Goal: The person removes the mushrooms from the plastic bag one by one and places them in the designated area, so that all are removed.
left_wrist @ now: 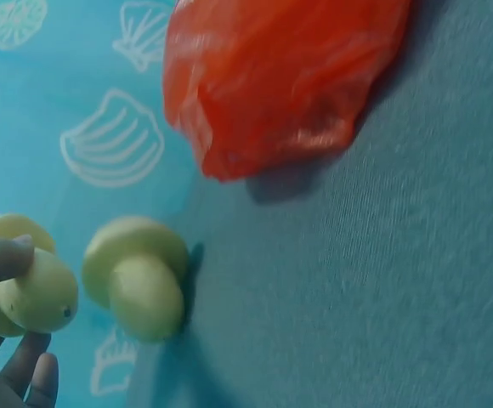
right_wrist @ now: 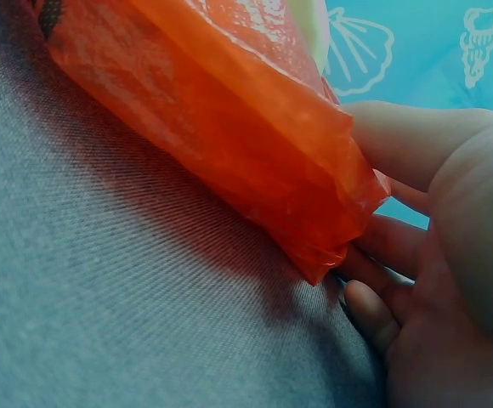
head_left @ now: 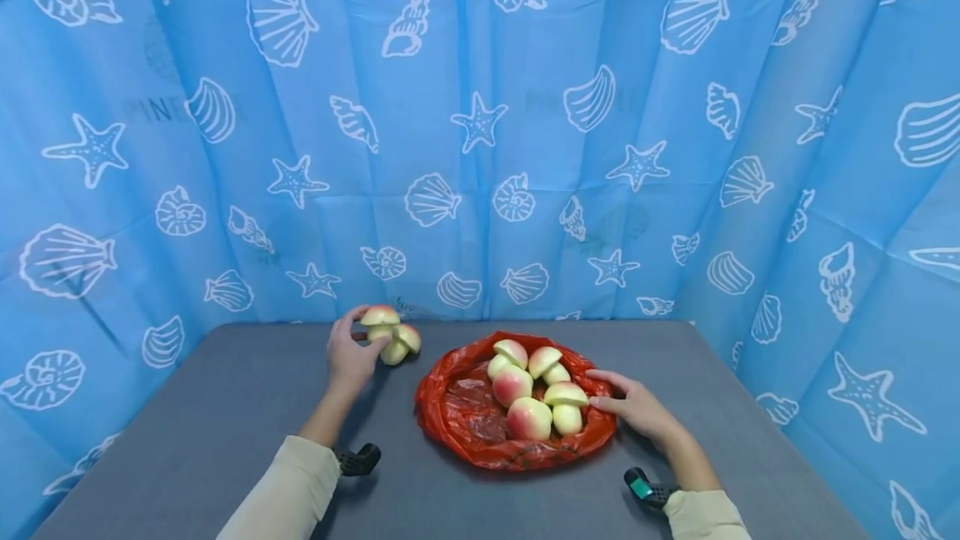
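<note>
At the far left of the table, my left hand (head_left: 351, 358) pinches a toy mushroom (head_left: 381, 316) with a pale yellow stem and pink-tinged cap, between thumb and fingers. A second such mushroom (head_left: 407, 338) lies right beside it; the left wrist view shows this mushroom (left_wrist: 149, 293) on its side on the cloth. Right of centre sits a red plastic bag (head_left: 517, 460) with its mouth spread wide and rim rolled down. Several mushrooms (head_left: 567, 417) lie inside it, some cap up. My right hand (head_left: 643, 413) holds the bag's right edge, thumb on top and fingers behind.
A grey cloth-covered table (head_left: 247, 423) carries everything. Behind it and at the right hangs a blue curtain (head_left: 480, 190) with white shell and starfish prints, close to the table's far edge. Each wrist wears a black camera mount (head_left: 360, 460).
</note>
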Demonstrator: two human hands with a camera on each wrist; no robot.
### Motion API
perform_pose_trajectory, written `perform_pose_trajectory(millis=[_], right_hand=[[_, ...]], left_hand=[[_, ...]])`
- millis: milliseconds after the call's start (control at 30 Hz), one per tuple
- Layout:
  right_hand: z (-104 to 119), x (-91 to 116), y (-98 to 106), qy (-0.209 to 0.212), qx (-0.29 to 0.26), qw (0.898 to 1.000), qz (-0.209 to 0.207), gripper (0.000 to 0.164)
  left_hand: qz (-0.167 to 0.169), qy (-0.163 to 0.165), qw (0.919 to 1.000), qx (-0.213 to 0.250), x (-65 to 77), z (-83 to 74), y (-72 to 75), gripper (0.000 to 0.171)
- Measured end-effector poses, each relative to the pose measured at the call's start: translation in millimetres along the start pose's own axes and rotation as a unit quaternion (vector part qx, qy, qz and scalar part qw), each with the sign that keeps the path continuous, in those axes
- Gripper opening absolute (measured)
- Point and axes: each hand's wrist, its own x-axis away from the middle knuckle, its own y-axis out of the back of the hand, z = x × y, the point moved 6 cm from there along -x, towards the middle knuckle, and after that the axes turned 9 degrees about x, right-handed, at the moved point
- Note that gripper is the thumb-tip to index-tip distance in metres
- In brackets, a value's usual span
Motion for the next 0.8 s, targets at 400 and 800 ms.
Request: perform_pose_trajectory(millis=[400, 800], right_hand=[[-5, -3, -3, -0.016, -0.001, 1.000, 0.005, 0.056], [-1, 1, -2, -0.020, -0.003, 1.000, 0.002, 0.055]], left_hand=[[-0.027, 0.066, 0.9974, -0.012, -2.3, 32.3, 14.4, 0.059], [-0.026, 0.114, 0.9927, -0.029, -0.4, 56.5, 15.8, 0.061]])
